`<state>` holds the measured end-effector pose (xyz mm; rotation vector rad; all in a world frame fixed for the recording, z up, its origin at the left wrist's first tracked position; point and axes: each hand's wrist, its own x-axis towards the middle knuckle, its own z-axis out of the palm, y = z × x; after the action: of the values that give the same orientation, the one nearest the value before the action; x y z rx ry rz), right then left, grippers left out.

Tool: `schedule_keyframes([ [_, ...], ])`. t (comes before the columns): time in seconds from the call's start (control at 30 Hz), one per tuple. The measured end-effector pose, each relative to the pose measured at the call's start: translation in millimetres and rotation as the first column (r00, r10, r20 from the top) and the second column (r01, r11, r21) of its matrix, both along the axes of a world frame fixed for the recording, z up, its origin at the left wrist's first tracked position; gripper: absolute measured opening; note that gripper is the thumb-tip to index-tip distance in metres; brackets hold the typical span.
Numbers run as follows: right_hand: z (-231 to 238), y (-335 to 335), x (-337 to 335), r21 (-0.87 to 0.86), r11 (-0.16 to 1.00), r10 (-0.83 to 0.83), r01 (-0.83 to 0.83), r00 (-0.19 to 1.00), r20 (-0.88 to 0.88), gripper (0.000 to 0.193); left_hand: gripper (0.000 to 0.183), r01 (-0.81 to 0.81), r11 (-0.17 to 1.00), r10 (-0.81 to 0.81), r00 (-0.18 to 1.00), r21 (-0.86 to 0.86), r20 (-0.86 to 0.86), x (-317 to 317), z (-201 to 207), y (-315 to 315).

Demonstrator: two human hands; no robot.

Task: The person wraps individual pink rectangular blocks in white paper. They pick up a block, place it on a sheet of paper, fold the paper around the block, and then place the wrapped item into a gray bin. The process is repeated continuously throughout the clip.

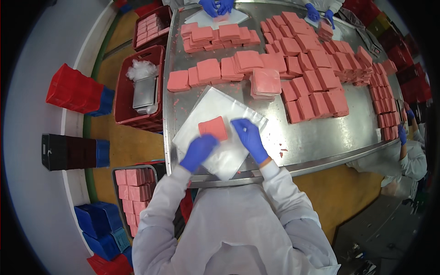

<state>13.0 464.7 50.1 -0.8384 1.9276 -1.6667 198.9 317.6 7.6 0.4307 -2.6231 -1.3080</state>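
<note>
A stack of clear plastic sheets [233, 158] lies aslant on the steel table in front of me. On it rests a square pink slab of meat-like slices [213, 128]. My left hand [200, 152], in a blue glove and smeared by motion, is at the slab's near left corner; its fingers cannot be made out. Right of the slab, my right hand [250, 138], also blue-gloved, is over the sheets with its fingers bent together; whatever they hold, if anything, is hidden. A taller pile of pink slices [266, 82] stands just beyond the sheets.
Rows of pink stacks [316, 68] cover the far and right parts of the metal table [316, 144]. Co-workers' gloved hands [215, 7] work at the far edge and right side. Red crates [140, 114] and a crate of pink packs [137, 192] stand left.
</note>
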Motion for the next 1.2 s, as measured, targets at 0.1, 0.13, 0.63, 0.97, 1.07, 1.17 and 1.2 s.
schedule_keyframes([
  [0.1,12.5,-52.3,-12.3,-0.136,0.990,-0.029,0.039,0.997,0.073,0.026,0.016,-0.455,0.815,0.424,0.890,-0.359,-0.165,-50.2,2.9,-52.3],
  [0.13,11.7,-69.7,-13.3,-0.072,0.995,0.075,-0.072,0.997,0.033,0.033,0.015,-0.537,0.753,0.492,0.843,-0.381,-0.216,-66.9,11.5,-51.3],
  [0.63,-36.2,26.8,-37.0,0.333,0.940,0.102,-0.072,0.992,-0.076,0.043,0.050,-0.428,0.745,0.489,0.872,-0.512,-0.018,-60.3,23.2,44.9],
  [0.97,-24.4,36.9,-12.3,0.548,0.821,0.334,-0.158,0.912,-0.237,0.059,0.052,-0.286,0.760,0.406,0.910,-0.584,0.082,-64.3,22.8,45.4],
  [1.07,-70.2,0.0,-21.3,0.326,0.945,0.035,0.030,0.981,-0.192,0.056,0.048,-0.279,0.771,0.334,0.942,-0.572,-0.008,-77.2,25.3,46.2],
  [1.17,-31.1,-43.3,-0.2,0.227,0.971,0.102,-0.070,0.986,-0.129,0.055,0.045,-0.423,0.719,0.442,0.891,-0.551,-0.107,-73.6,8.0,41.8],
  [1.2,-5.6,-53.7,22.9,0.314,0.936,0.238,-0.159,0.943,-0.231,0.057,0.045,-0.479,0.691,0.496,0.859,-0.541,-0.126,-65.7,-9.6,39.2],
])
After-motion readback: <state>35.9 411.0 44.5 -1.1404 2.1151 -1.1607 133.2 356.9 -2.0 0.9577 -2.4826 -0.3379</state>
